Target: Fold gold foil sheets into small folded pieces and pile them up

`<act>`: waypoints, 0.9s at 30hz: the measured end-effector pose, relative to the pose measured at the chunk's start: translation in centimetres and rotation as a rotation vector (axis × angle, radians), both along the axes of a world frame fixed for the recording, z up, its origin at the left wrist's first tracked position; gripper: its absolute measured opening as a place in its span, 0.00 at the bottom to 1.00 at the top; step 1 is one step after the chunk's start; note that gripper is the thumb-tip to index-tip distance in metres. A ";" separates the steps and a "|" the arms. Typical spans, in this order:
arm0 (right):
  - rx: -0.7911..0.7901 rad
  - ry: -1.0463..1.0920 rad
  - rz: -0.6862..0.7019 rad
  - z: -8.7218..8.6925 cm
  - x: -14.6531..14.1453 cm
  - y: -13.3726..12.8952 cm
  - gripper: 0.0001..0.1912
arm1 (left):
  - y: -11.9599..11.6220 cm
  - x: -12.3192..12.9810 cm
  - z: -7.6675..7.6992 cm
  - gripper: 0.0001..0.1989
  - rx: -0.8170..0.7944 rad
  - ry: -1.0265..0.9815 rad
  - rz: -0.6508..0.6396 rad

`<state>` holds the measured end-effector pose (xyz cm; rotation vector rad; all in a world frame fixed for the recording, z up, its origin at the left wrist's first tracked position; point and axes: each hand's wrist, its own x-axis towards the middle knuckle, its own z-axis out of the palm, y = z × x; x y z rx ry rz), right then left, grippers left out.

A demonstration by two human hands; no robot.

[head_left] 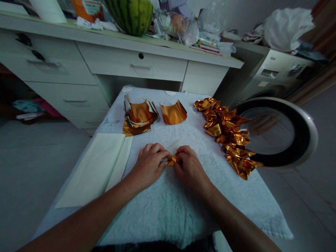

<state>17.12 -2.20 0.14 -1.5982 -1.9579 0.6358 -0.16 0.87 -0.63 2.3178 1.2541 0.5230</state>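
To the left of the left hand lay the white sheets [90,171], flat on the cloth [162,210] and just beside that forearm; a sideways sweep of the arm could have pushed them askew. Beyond the left hand stood the curled foil stack [139,113], its pieces nested with edges turned up, so a knock from the knuckles might have spilled it. The left hand [151,162] had its thumb and bent fingertips pinched on one end of the small foil piece [172,160], which was between the two hands, low over the cloth and largely covered by fingers. Thin as it looked, the foil could have torn or creased crookedly if the hands pulled unevenly. Beyond the fingertips, roughly midway between the hands, sat a single curled sheet [173,113]; its bowed shape might have let it rock or slide if brushed. The right hand [191,168] pinched the foil's other end, fingers curled in. Beyond and to the right of the right hand spread the crumpled foil pieces [227,131], reaching the cloth's edge near the open washer door [267,131]; an outward elbow could have tipped some off.
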 end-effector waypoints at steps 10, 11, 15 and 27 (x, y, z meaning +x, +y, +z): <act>0.096 0.003 -0.069 -0.6 -0.5 -0.6 0.10 | 0.2 0.0 0.2 0.09 -0.036 -0.003 0.020; 0.102 -0.001 -0.076 -0.7 -0.6 -0.7 0.10 | 0.2 0.0 0.3 0.09 -0.042 -0.002 0.024; 0.126 -0.017 -0.108 -0.9 -1.0 -0.8 0.09 | 0.2 0.1 0.4 0.10 -0.052 0.004 0.044; 0.132 0.088 -0.089 -1.2 -0.7 -0.9 0.13 | 0.1 0.1 0.4 0.11 -0.054 0.013 0.053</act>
